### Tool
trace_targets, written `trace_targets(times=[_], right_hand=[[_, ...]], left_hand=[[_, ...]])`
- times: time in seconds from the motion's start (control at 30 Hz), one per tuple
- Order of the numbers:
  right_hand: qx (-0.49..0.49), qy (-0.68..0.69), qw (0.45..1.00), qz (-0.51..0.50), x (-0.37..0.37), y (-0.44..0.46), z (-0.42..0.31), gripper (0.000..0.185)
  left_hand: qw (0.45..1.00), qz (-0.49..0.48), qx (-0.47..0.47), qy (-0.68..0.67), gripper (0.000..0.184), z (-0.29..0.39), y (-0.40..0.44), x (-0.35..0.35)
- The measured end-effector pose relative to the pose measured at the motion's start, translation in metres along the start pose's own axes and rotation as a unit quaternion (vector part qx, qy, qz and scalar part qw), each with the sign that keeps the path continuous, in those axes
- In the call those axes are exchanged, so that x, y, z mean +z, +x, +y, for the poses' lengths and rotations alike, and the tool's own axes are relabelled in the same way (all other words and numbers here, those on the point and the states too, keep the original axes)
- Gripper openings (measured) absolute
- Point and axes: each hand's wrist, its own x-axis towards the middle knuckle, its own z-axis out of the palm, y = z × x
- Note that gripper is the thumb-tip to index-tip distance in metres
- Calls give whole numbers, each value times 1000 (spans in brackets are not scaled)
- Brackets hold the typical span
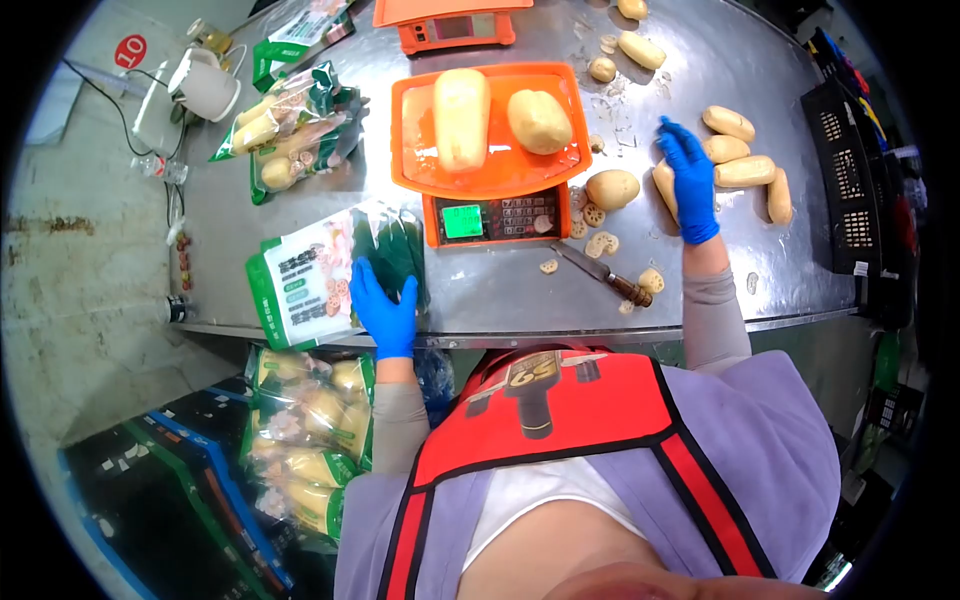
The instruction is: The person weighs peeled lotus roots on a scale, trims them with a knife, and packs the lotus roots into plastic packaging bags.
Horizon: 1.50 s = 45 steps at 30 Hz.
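Observation:
My left hand, in a blue glove, rests with fingers apart on a flat green-and-white printed bag. On the right, my right hand, also gloved in blue, lies over a pale lotus root piece that it partly covers; whether the fingers grip it is unclear. Beside that hand are several more root pieces. Between my hands, an orange scale tray holds a long root and a rounder one, above a green lit display.
A knife lies among cut slices near the front edge. Filled bags are at the back left, with more bags below the table edge. A second orange scale stands behind; a black crate is at the right.

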Motion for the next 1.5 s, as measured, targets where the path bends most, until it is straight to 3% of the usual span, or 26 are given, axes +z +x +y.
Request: trace_targets(times=[0.1, 0.17, 0.23, 0.27, 0.33, 0.43, 0.5, 0.53, 0.6, 0.7, 0.73, 0.77, 0.8, 0.87, 0.9, 0.93, 0.97, 1.0, 1.03, 1.1, 1.17, 1.2, 1.37, 1.43, 1.47, 1.5], right_hand=[[68, 109, 981, -142, 48, -24, -34, 34], [63, 127, 968, -205, 87, -42, -39, 45], [60, 41, 970, -231, 123, -53, -49, 66], [59, 42, 970, -231, 140, -54, -50, 66], [-105, -99, 977, -154, 172, -48, -46, 91], [-159, -121, 972, -121, 211, -41, -28, 103], [-168, -144, 969, -110, 223, -38, -25, 102], [-164, -167, 968, -96, 227, -36, -24, 100], [-163, -190, 965, -84, 231, -31, -19, 99], [-155, -74, 983, -72, 217, -26, -21, 82], [60, 200, 964, -166, 206, -30, -40, 73], [269, 445, 822, -233, 198, -34, -51, 64], [288, 542, 753, -238, 196, -41, -52, 54], [359, 598, 654, -294, 192, -56, -56, 52], [392, 607, 609, -326, 187, -65, -58, 52], [437, 607, 568, -343, 186, -72, -56, 53], [474, 589, 585, -293, 190, -85, -59, 56], [474, 599, 542, -351, 193, -91, -49, 58], [470, 605, 498, -405, 196, -98, -36, 59], [488, 603, 475, -416, 201, -110, -23, 63], [538, 579, 431, -435, 205, -119, -17, 64], [545, 530, 493, -422, 205, -125, -17, 63], [541, 488, 542, -417, 210, -139, -3, 56], [488, 381, 647, -445, 211, -141, 0, 61], [488, 380, 648, -444, 208, -140, -6, 61], [373, 266, 729, -509, 203, -137, -13, 64]], left_hand=[[993, -27, 26, 108, 83, -12, -5, 19], [995, -25, 53, 85, 75, -17, -6, 16], [993, -91, 64, 33, 67, -24, -11, 11], [993, -90, 72, 22, 58, -24, -12, 6], [992, -103, 67, -14, 57, -32, -15, -1], [985, -120, 14, -126, 55, -28, -14, -10], [987, -11, -67, -148, 57, -18, -13, -14], [992, -5, -61, -106, 59, -17, -13, -16], [994, -42, -81, -56, 54, -20, -9, -18], [994, -77, -75, -11, 43, -25, -7, -7], [996, -74, -54, -7, 36, -33, -10, -8], [996, -73, -59, 0, 36, -36, -12, -8], [996, -36, -67, -54, 31, -36, -14, -7], [989, 28, -57, -134, 24, -48, -13, -4], [960, -13, -182, -214, 18, -53, -16, -3], [941, -34, -228, -248, 19, -45, -12, -12], [919, -53, -271, -283, 20, -38, -8, -19], [887, -37, -301, -349, 19, -38, -9, -15], [897, -32, -276, -343, 17, -34, -7, -17], [843, -99, -370, -378, 16, -26, 0, -27], [848, -94, -349, -387, 17, -30, -2, -25], [853, -93, -326, -398, 17, -31, -3, -23], [841, -4, -319, -436, 19, -27, 7, -32], [854, 27, -294, -429, 20, -25, 10, -34], [884, 64, -246, -393, 20, -23, 11, -35], [909, 100, -195, -355, 20, -21, 13, -34]])
